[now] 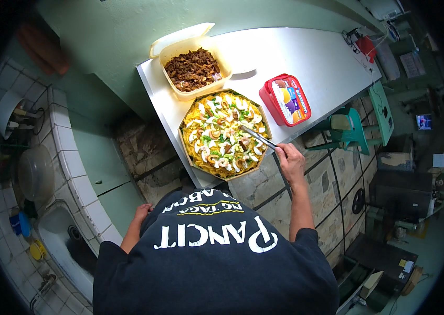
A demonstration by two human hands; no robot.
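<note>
My right hand (291, 160) is closed around the handle end of slim metal tongs (264, 140). Their tips reach down to the toppings right of the middle of a large noodle platter (209, 123). Yellow noodles fill this eight-sided tray, topped with white egg slices, shrimp, green bits and brown pieces. The platter lies at the near end of a white table (295, 50). Low at my left side, beside my dark shirt, hangs my left hand (143, 211), away from the food; its fingers are too small and partly hidden to read.
Behind the platter stands a cream plastic container (227, 68) of brown chopped food, its lid (180, 39) tilted back. A red lidded tub (286, 100) sits to the right. A green plastic chair (356, 131) is beyond the table. A tiled counter with a sink (59, 226) runs along my left.
</note>
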